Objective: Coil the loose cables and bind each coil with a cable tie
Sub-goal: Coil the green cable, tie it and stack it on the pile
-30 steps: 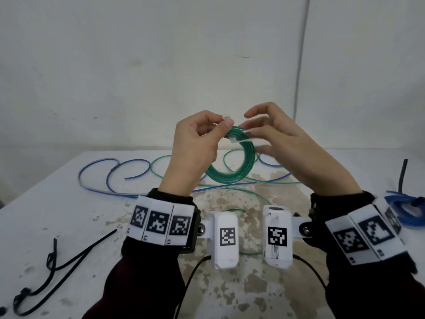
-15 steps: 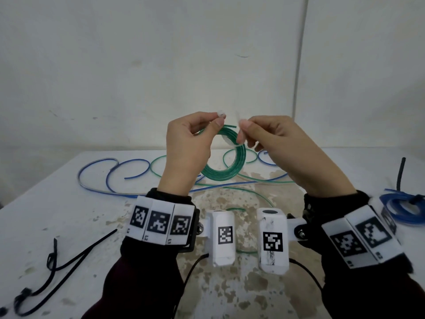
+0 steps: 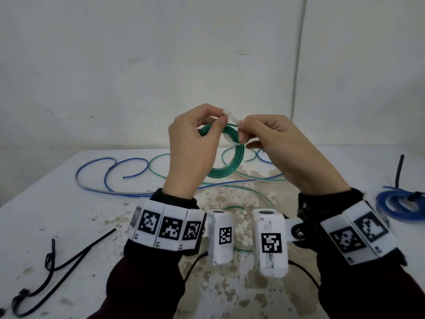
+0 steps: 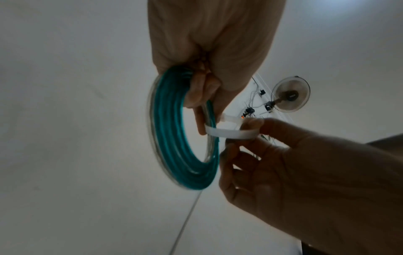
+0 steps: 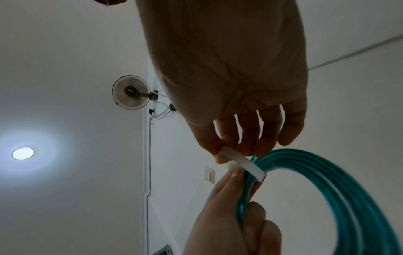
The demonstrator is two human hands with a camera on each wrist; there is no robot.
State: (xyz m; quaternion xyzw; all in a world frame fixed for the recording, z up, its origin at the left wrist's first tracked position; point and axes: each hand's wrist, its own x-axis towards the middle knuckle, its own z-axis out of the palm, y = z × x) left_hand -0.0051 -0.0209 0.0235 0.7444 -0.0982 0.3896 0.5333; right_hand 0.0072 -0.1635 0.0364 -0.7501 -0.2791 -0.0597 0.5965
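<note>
A green cable coil (image 3: 232, 162) hangs upright in the air above the table. My left hand (image 3: 222, 119) grips its top between thumb and curled fingers. A white cable tie (image 3: 232, 116) loops round the coil's strands at the top right. My right hand (image 3: 241, 127) pinches one end of the tie beside the left fingertips. In the left wrist view the tie (image 4: 229, 133) forms a loop from the coil (image 4: 174, 138) to the right hand (image 4: 246, 131). In the right wrist view the tie (image 5: 242, 163) lies across the coil (image 5: 338, 189).
On the white stained table (image 3: 69, 215) lie a loose blue cable (image 3: 103, 171) and loose green cable (image 3: 253, 178) behind my hands. A bound blue coil (image 3: 400, 203) sits at the right edge, and black cable ties (image 3: 57, 261) lie at the front left.
My right hand went from loose fingers beside the coil to pinching the tie's end. Both hands rose a little and the tie's end came up to the left fingertips.
</note>
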